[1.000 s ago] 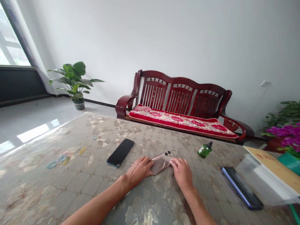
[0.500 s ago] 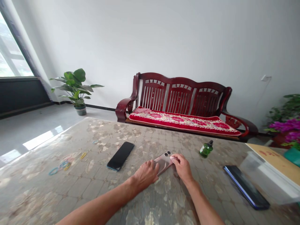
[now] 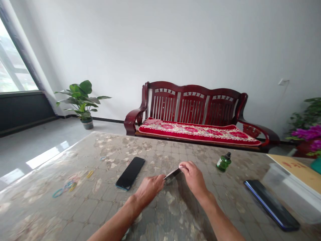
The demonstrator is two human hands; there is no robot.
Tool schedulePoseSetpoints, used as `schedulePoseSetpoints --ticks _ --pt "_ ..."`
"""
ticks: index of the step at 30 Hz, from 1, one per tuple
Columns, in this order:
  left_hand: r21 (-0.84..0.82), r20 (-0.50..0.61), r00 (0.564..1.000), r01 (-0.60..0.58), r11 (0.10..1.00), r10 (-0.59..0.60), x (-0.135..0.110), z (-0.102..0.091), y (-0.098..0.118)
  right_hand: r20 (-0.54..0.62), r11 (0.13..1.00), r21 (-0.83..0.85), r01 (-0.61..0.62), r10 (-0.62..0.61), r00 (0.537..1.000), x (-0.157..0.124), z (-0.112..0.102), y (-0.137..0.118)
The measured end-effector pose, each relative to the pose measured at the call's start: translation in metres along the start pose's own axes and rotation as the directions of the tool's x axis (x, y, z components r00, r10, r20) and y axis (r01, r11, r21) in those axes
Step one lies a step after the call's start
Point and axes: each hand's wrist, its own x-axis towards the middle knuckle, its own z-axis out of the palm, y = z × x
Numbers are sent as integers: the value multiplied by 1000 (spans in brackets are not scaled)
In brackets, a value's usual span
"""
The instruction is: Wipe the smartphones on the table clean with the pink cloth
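Note:
Between my hands a pinkish smartphone [image 3: 173, 173] is tilted nearly edge-on to me, so only its thin rim and a dark face show. My left hand [image 3: 151, 185] is closed on its near left end. My right hand [image 3: 193, 174] pinches the far right end, where a small white bit shows at the fingertips, too small to name. A second smartphone [image 3: 130, 173] with a black screen lies flat on the table, left of my hands.
The patterned tablecloth [image 3: 100, 207] bears coloured rubber bands [image 3: 71, 185] at left. To the right are a green bottle [image 3: 223, 162], a dark blue phone [image 3: 272, 204] and a clear plastic box [image 3: 288, 190]. A red wooden bench [image 3: 193, 103] stands beyond the table.
The held phone has turned from lying back-up, with its camera lenses showing, to nearly edge-on. My left hand has shifted its grip toward the phone's end. The view has tipped slightly upward.

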Motion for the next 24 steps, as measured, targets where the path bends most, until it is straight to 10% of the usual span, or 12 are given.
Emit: schedulePoseSetpoints --ticks 11,24 --pt "30 -21 999 32 999 -32 -2 -4 13 69 873 -231 429 -425 903 -25 22 -37" --pt "44 8 996 84 995 -85 1 -10 14 -44 885 -306 352 -383 923 -11 9 -1"
